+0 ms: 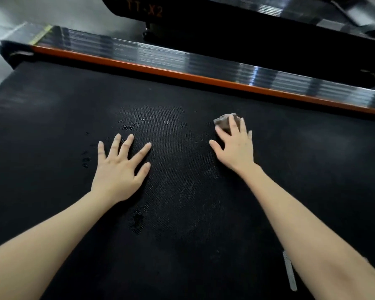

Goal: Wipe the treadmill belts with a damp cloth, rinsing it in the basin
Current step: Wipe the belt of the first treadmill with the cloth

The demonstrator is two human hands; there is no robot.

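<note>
Head view: left hand (119, 169) lies flat on the black treadmill belt (52, 126), fingers spread and straight, grasping nothing. Right hand (236, 146) presses the grey-brown cloth (224, 122) onto the belt with its fingers laid over it and its thumb splayed to the side; the cloth's far corner shows beyond the fingertips. The cloth sits near the belt's far edge but apart from it. That edge is bounded by an orange strip (182, 75) and a ribbed side rail (139, 50). Water droplets (128, 126) lie between and ahead of the hands. Bare belt extends to the left of the left hand and to the right of the right hand. A second treadmill (225, 24) stands beyond the rail.
</note>
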